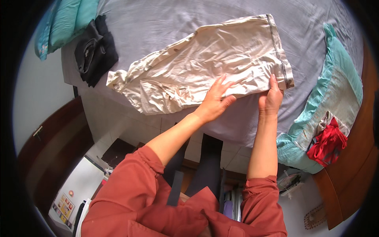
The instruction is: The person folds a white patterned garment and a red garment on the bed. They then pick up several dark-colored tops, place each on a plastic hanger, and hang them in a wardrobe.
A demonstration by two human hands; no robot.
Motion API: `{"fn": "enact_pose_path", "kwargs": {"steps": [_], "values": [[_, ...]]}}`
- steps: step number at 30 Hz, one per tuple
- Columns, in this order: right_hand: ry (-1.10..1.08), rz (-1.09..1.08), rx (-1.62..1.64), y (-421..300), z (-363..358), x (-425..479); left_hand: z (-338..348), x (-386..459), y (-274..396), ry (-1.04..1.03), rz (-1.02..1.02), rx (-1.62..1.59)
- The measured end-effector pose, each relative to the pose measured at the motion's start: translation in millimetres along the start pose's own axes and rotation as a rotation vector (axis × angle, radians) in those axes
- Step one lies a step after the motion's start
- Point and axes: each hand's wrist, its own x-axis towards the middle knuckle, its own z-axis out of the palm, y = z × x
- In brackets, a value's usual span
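A cream cotton garment (234, 50), turned inside out at its hem seam, lies wrinkled across the grey bedsheet. My left hand (214, 99) rests on its near edge with fingers spread. Near the hem at the right, my right hand (271, 96) is at the same edge, thumb on top of the cloth and fingers hidden; whether they grip the cloth is unclear. The garment's left end is bunched and hangs near the bed's edge.
Folded black clothing (96, 51) lies at the left beside teal bedding (63, 25). On the right, a teal ruffled pillow (337, 89) carries a crumpled red garment (328, 143). A wooden headboard (340, 183) borders the right side. The bedsheet (154, 26) runs beneath everything.
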Motion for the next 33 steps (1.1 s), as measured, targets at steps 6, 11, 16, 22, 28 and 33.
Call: {"fn": "enact_pose_path", "kwargs": {"steps": [6,11,16,22,28,33], "values": [[-0.490,-0.324,-0.538,-8.1,64.4,-60.4,-100.1,-0.5,-29.7,0.096,-0.413,-1.352],[-1.031,-0.805,-1.368,26.2,89.3,-106.0,-135.4,10.0,-70.8,0.027,-0.425,-1.575],[-1.281,-0.831,-1.697,85.2,61.2,-126.9,-140.3,5.7,-84.9,0.001,-0.401,-1.412],[-0.989,-0.563,-1.415,84.4,41.2,-128.1,-130.4,8.6,-44.2,0.213,0.215,0.291],[-0.929,-0.634,-1.644,112.1,20.4,-133.0,-41.0,41.1,-30.8,0.198,0.293,0.615],[-0.769,-0.734,-1.628,123.9,20.3,-132.0,-11.3,66.9,-28.0,0.428,0.065,0.754]]}}
